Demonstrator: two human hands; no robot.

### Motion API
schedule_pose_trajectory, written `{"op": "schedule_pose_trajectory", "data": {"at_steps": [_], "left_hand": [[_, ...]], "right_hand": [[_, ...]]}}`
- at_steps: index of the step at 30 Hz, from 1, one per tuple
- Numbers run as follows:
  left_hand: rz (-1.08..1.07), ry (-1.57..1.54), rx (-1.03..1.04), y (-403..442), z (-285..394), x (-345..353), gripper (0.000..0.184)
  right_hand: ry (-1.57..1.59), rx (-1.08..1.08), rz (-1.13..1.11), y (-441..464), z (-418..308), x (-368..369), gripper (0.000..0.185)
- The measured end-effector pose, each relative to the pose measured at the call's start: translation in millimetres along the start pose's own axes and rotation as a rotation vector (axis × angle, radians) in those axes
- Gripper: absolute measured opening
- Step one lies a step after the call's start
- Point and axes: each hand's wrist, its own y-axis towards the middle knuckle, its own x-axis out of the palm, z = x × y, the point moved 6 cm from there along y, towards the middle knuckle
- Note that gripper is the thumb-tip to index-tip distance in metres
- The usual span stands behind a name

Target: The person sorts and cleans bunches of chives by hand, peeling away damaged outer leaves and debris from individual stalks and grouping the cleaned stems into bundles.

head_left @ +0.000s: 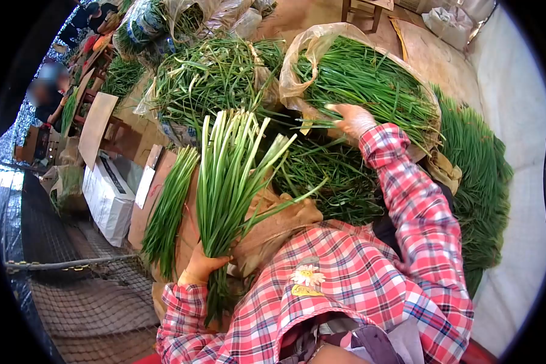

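My left hand (206, 264) is wrapped round the lower part of a thick bunch of garlic chives (224, 176). Its pale stalk ends point up and away from me, and the green leaf tips hang below the fist. Farther out to the right, my right hand (353, 120) is at the near edge of a plastic bag (297, 73) full of chives (364, 82). Thin stalks show at its curled fingers, which seem closed on them, though the grip is partly hidden. A second, neat bunch of chives (171, 209) lies on the board left of the held bunch.
Loose chives (327, 176) are piled below my right hand, and a tangled heap (218, 79) lies ahead. Long chives (473, 182) line the right side by a white sheet (522, 182). A white box (108, 197) stands left; another person (48, 97) is farther back.
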Motion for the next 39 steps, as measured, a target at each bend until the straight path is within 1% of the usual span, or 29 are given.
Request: {"op": "schedule_pose_trajectory", "data": {"at_steps": [1,2,3,4,5,7,8,11,13,15,17,19,21,22,23,24,26,27,28,29,30,31,32,33,34,36,37,38,39], "left_hand": [[-0.024,0.033,0.03,1.1,-2.0,1.7,0.052],[0.009,-0.024,-0.015,0.3,-4.3,2.0,0.052],[0.012,-0.02,-0.022,-1.4,-9.6,0.2,0.052],[0.014,-0.015,-0.025,-0.9,-18.3,-3.3,0.052],[0.014,-0.01,-0.024,0.9,-18.6,-4.2,0.053],[0.015,0.057,-0.001,2.3,-14.7,-4.3,0.052],[-0.016,0.079,0.017,3.0,-13.9,-3.1,0.052],[-0.052,0.031,0.036,2.5,-1.0,7.3,0.051],[0.002,-0.16,-0.143,1.0,-6.4,9.9,0.052],[-0.025,-0.194,-0.181,2.6,-10.7,12.5,0.053],[-0.01,-0.233,-0.16,4.7,-3.9,24.4,0.054],[0.005,-0.223,-0.138,5.8,8.1,35.0,0.055],[0.024,-0.21,-0.115,8.0,6.9,33.2,0.055],[0.032,-0.135,-0.031,12.8,1.1,28.0,0.055],[0.037,-0.059,0.045,13.2,0.6,25.1,0.055],[0.038,-0.06,0.041,13.3,-0.2,24.1,0.055],[0.03,-0.122,0.03,17.3,2.2,24.8,0.053],[0.031,-0.13,0.031,17.8,2.4,24.8,0.053],[0.025,-0.049,0.06,18.1,5.0,24.8,0.052],[0.021,0.032,0.084,16.3,7.7,25.8,0.051],[0.035,0.001,0.065,14.5,9.9,27.0,0.053],[0.042,-0.004,0.063,13.6,5.8,24.8,0.053],[0.041,-0.015,0.035,12.8,-3.1,18.8,0.054],[0.039,-0.027,0.009,11.4,-9.4,15.6,0.056],[0.055,-0.072,-0.014,9.9,-12.5,15.1,0.058],[0.083,-0.057,-0.002,7.6,-14.4,12.0,0.058],[0.11,-0.038,0.008,5.3,-15.2,9.9,0.058],[0.111,-0.039,0.011,4.7,-17.8,9.0,0.058],[0.13,-0.027,0.012,5.5,-21.9,6.2,0.058]], "right_hand": [[0.237,-0.2,0.012,-15.7,-29.7,-5.8,0.056],[0.247,-0.466,0.045,-16.0,-50.7,2.2,0.061],[0.289,-0.661,-0.066,-16.4,-71.6,16.1,0.059],[0.36,-0.872,-0.072,-17.3,-88.3,29.1,0.056],[0.098,-0.631,-0.162,-20.8,-99.5,39.3,0.049],[-0.134,-0.639,-0.209,-15.4,-108.2,65.7,0.033],[-0.133,-0.64,-0.211,-17.1,-106.5,68.1,0.033],[-0.349,-0.686,-0.067,-26.8,-105.1,70.8,0.024],[-0.576,-0.73,0.139,-29.1,-105.2,74.6,0.022],[-0.635,-0.785,0.223,-28.5,-104.0,74.2,0.019],[-0.515,-0.948,0.67,-51.8,-119.1,45.5,0.013],[-0.551,-0.881,0.677,-54.2,-126.3,39.8,0.012],[-0.508,-0.678,0.345,-49.3,-127.4,48.9,0.014],[-0.329,-0.659,0.022,-59.1,-132.8,53.7,0.012],[0.234,-0.746,-0.262,-79.1,-130.9,59.1,0.013],[0.473,-0.83,-0.373,-97.3,-137.7,60.0,0.016],[1.081,-0.728,-0.6,-107.1,-137.3,54.7,0.021],[1.436,-0.521,-0.705,-103.6,-129.5,56.1,0.022],[1.718,-0.497,-0.458,-94.4,-120.8,43.8,0.028],[2.028,-0.497,-0.594,-85.4,-120.3,30.1,0.031],[2.171,-0.422,-0.29,-82.5,-99.1,16.7,0.03],[2.247,-0.587,-0.209,-76.9,-87.1,-2.0,0.025],[2.355,-0.594,-0.122,-62.8,-63.4,-11.6,0.023],[2.314,-0.598,0.131,-68.3,-45.7,-34.0,0.023],[2.229,-0.727,0.273,-62.4,-24.1,-58.7,0.024],[2.323,-0.708,0.441,-59.8,21.4,-90.9,0.027],[1.996,-0.72,0.562,-43.5,51.8,-96.5,0.034],[1.069,-0.412,0.386,-17.0,22.8,-83.5,0.035],[0.489,-0.203,0.272,-7.9,14.5,-55.9,0.036]]}}
